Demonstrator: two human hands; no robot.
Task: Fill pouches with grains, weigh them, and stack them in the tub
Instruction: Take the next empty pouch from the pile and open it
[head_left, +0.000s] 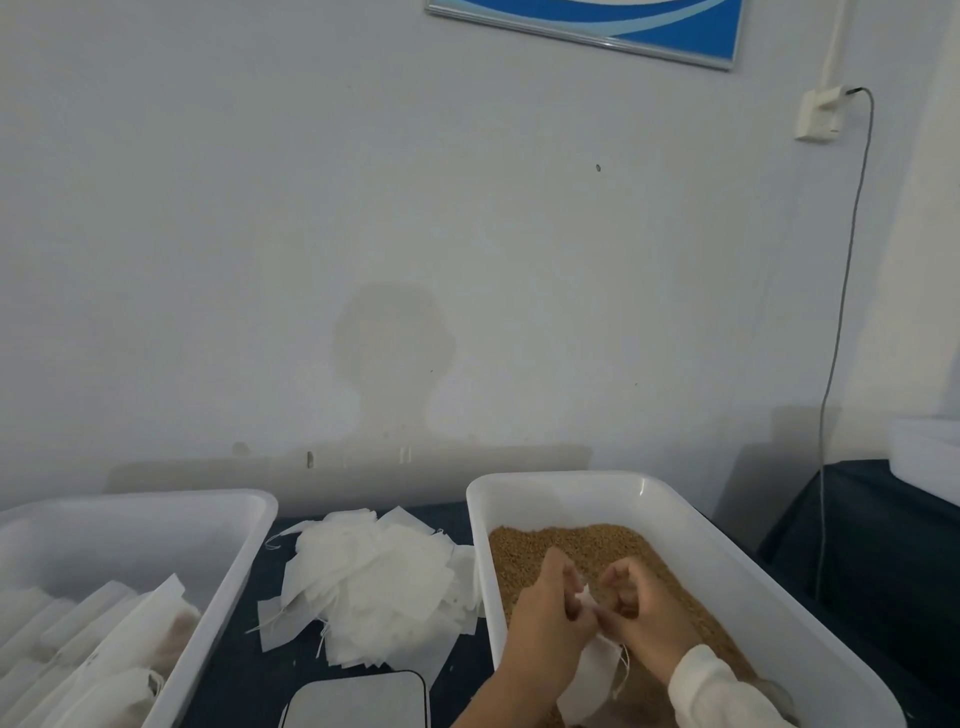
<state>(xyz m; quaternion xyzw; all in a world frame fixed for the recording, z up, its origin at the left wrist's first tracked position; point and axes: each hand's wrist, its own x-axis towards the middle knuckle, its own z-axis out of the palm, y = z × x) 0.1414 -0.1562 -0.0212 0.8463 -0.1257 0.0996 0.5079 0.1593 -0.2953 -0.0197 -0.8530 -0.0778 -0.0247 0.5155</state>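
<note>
Your left hand (545, 618) and right hand (641, 616) pinch the mouth of a white pouch (592, 670) from either side, fingers curled on it, over the grains (582, 545) in the right tub (727, 545). Left of it lie loose empty pouches (374, 582) on the dark table (244, 680), the scale (358, 701) at the near edge, and a second tub (249, 525) holding filled pouches (104, 654).

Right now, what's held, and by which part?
Both hands, left hand and right hand, pinch one empty white pouch at its top opening edge, over the grain tub. The rest hangs below.
</note>
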